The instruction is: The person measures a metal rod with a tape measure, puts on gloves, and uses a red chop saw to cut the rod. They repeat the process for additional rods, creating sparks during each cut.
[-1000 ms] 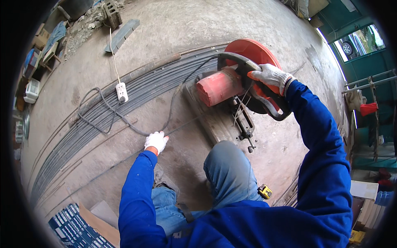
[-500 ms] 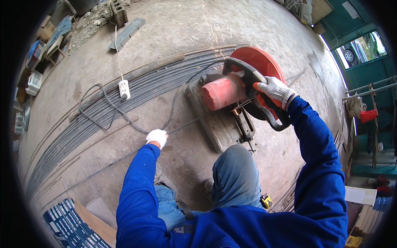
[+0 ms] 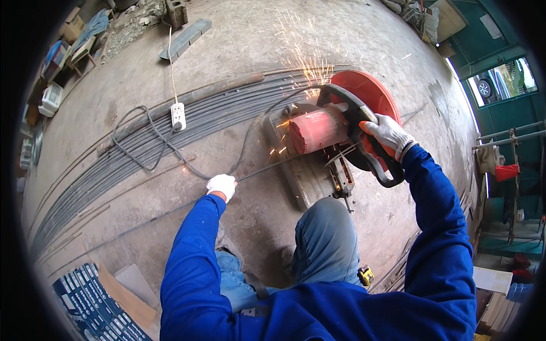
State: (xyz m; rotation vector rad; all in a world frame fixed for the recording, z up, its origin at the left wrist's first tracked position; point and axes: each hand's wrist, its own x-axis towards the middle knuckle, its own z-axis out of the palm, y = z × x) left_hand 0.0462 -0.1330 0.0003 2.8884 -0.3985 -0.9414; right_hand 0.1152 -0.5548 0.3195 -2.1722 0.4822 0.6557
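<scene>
A red and black abrasive chop saw (image 3: 317,132) stands on the floor in front of me. My right hand (image 3: 389,135), in a white glove with orange on it, is closed around its black handle. Bright sparks (image 3: 311,63) spray from the saw toward the far side, and a few glow over its metal base (image 3: 304,181). My left hand (image 3: 222,186), in a white glove, grips a long thin steel rod (image 3: 260,170) left of the base. The rod runs under the motor; the cutting point is hidden there. The black power cord (image 3: 245,141) passes close to my left hand.
A long bundle of steel rods (image 3: 131,165) lies beyond my left hand, with a thicker pipe (image 3: 216,87) along it. A white power strip (image 3: 178,116) rests on the bundle. Blue printed boxes (image 3: 96,301) sit at lower left; a yellow tape measure (image 3: 365,275) is by my right thigh.
The spray of sparks has grown larger and brighter, with new sparks over the saw's base. Both hands keep their holds. The whole view has shifted slightly.
</scene>
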